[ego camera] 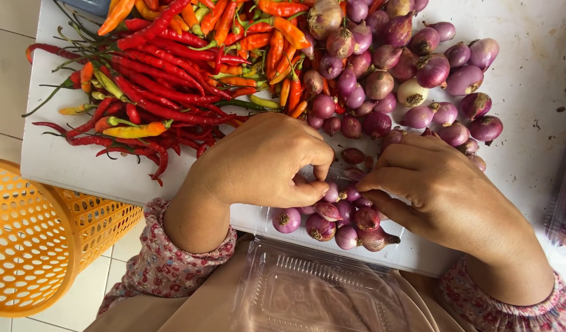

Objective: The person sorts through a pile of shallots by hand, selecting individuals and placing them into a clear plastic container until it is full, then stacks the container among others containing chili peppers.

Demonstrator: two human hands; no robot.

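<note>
An orange plastic basket (31, 240) stands on the tiled floor at the far left, below the edge of the white surface (67, 163). On that surface lies a heap of red and orange chillies (172, 74), their long axes mostly running left to right, stems trailing toward the left edge.

The left hand (258, 163) curls over a clear plastic tray (307, 230) at the near edge, thumb and forefinger pressed together on a small shallot (331, 192). It looks like the packing step: shallots being settled into the tray. The one pinched seems to point its tip toward the right hand, though fingers hide most of it. The tray's hinged lid (307, 292) lies open over the lap, so closing would call for both hands.

The right hand (446, 190) meets it, fingertips bunched on the same cluster. Loose shallots (418, 80) spread beyond.
</note>
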